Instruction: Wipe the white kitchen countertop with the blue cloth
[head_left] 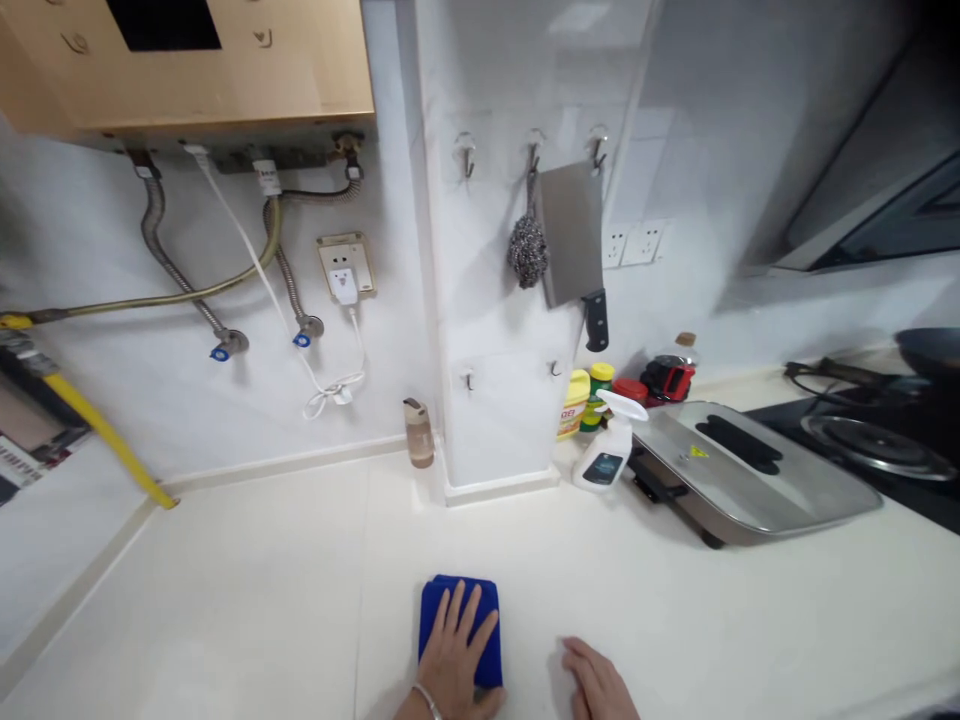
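A folded blue cloth lies on the white countertop near the bottom of the head view. My left hand rests flat on top of it, fingers spread, with a light bracelet at the wrist. To the right of the cloth, and apart from it, is my right hand with loosely bent fingers and nothing visible in them. The picture's bottom edge cuts off part of this hand.
A white spray bottle and a lidded electric pan stand to the right. Beside the pillar is a small brown bottle. A cleaver and a steel scrubber hang from hooks. At left, a yellow pipe meets the counter.
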